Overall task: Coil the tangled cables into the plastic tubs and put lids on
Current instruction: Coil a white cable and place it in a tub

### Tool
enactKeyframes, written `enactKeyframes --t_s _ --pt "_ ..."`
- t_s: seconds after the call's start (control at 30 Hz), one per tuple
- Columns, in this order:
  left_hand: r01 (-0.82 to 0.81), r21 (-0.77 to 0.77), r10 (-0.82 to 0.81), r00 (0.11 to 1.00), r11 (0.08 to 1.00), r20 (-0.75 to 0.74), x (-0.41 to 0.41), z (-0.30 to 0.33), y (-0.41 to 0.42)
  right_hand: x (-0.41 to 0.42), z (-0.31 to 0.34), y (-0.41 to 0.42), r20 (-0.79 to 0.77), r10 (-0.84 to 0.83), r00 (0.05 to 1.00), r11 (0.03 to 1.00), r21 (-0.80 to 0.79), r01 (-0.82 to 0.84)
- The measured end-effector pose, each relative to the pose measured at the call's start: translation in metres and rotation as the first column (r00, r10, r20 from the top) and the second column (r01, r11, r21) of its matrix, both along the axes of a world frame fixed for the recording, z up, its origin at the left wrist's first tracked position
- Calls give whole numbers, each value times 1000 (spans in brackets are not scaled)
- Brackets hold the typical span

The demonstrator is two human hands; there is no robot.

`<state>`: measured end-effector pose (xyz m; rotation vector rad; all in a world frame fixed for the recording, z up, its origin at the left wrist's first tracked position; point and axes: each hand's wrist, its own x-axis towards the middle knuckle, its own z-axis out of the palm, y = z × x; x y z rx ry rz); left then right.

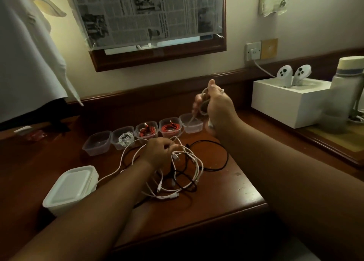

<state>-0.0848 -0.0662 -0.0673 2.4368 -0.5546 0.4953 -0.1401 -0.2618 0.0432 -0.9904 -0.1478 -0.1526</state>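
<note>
- Stacked lids [71, 187] are left unused, left of the tangled cables [177, 174].
- One strand of the tangle is pinched by the left hand [157, 152].
- A half-wound white coil [203, 103] is gripped by the right hand [218, 110] above the tangle.
- Behind the tangle, three of five tubs [169, 127] are judged filled; none is lidded.

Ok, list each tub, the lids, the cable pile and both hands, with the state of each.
Leftmost tub: empty, unlidded.
Second tub: white cable inside, unlidded.
Third tub: red cable inside, unlidded.
Fourth tub: red cable inside, unlidded.
Rightmost tub: unlidded, white cable trailing into it.
Lids: stacked, unused.
Cable pile: tangled.
Left hand: gripping pile strands.
Right hand: holding partly coiled white cable.
</note>
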Motion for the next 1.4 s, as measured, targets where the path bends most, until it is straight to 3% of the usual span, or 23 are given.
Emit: enactKeyframes --t_s 0.1,0.13,0.2,0.27,0.37,0.47,0.5,0.53,0.63,0.77,0.87,0.93,1.03,1.13,1.23,1.33,1.4 --pt "-94 -168 86 995 981 -57 8 20 6 -2 -8 -5 117 -102 988 941 -310 134" --pt "-141 -262 120 988 955 -94 12 30 5 -2 -11 -4 150 -105 983 872 -461 164" --pt "-197 -423 139 977 885 -163 22 48 1 -1 -19 0 189 -106 976 646 -733 212" --pt "-194 -490 117 976 850 -183 28 64 -5 1 -27 5 216 -116 969 462 -852 245" --pt "-157 -408 108 984 899 -142 26 80 -18 3 -31 11 173 -89 981 336 -922 193" --pt "-130 -228 124 991 965 -40 20 82 -24 9 -31 14 104 -27 994 97 -990 106" --pt "-98 -219 89 995 971 -47 20 81 -23 10 -32 13 101 -25 995 115 -988 104" --pt "-64 -218 50 996 974 -68 20 79 -20 10 -31 12 108 -33 994 210 -971 112" --pt "49 -103 -63 988 993 -143 18 68 -11 6 -30 8 159 -98 982 595 -782 186" --pt "110 -1 -108 974 994 -199 13 42 -13 5 -26 12 125 -103 987 807 -569 156" --pt "101 -7 -101 977 995 -190 14 30 -15 4 -20 18 34 -10 999 961 -275 19" --pt "59 -44 -64 988 997 -140 14 29 -15 3 -17 19 -3 18 1000 993 -121 -18" --pt "-33 -249 32 999 968 -8 11 40 -18 3 -14 17 -51 -28 998 1000 2 28" --pt "-54 -440 87 995 896 55 11 58 -21 9 -13 11 -12 -175 984 977 -127 172" --pt "-37 -510 27 999 859 -26 15 73 -20 13 -13 9 52 -239 970 941 -234 245" --pt "-38 -456 8 998 889 -66 18 82 -17 13 -10 6 52 -259 965 912 -317 262" --pt "-24 -391 22 1000 920 -9 19 86 -15 15 -9 2 70 -283 956 886 -364 289"
